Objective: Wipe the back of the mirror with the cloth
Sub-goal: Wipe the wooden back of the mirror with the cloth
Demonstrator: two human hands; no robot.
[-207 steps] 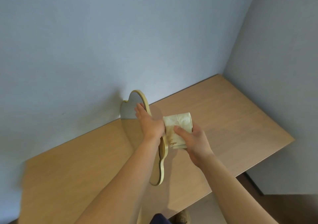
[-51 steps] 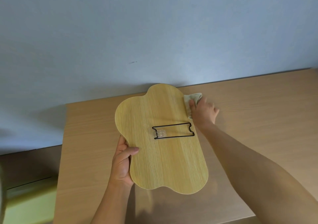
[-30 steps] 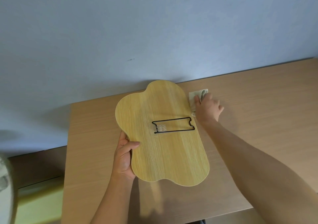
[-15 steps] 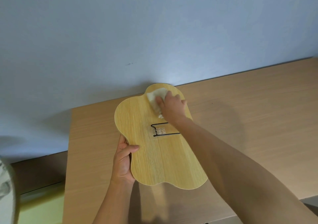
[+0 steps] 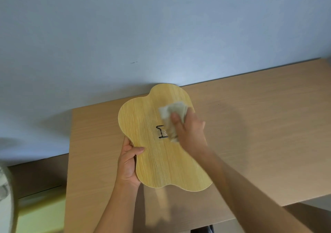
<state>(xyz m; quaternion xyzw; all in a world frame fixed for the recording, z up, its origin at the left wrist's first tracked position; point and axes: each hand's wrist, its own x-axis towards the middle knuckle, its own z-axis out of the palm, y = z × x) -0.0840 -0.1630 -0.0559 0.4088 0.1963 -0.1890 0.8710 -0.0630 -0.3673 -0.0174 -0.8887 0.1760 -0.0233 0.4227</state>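
Note:
The cloud-shaped mirror [image 5: 152,154] faces me with its light wooden back, held tilted above the table. My left hand [image 5: 128,163] grips its lower left edge, thumb on the back. My right hand [image 5: 189,130] presses a pale folded cloth [image 5: 172,113] against the upper right part of the back. The hand and cloth cover most of the black wire stand [image 5: 161,131] at the middle; only its left end shows.
A wooden table [image 5: 259,134] stands against a pale blue wall [image 5: 161,32]. Its left edge runs down near my left forearm, its front edge at lower right. A yellow-green surface [image 5: 39,214] lies low on the left.
My right hand has slid the cloth rightward and down across the upper back, now covering more of the wire stand. My left hand keeps the same grip on the mirror.

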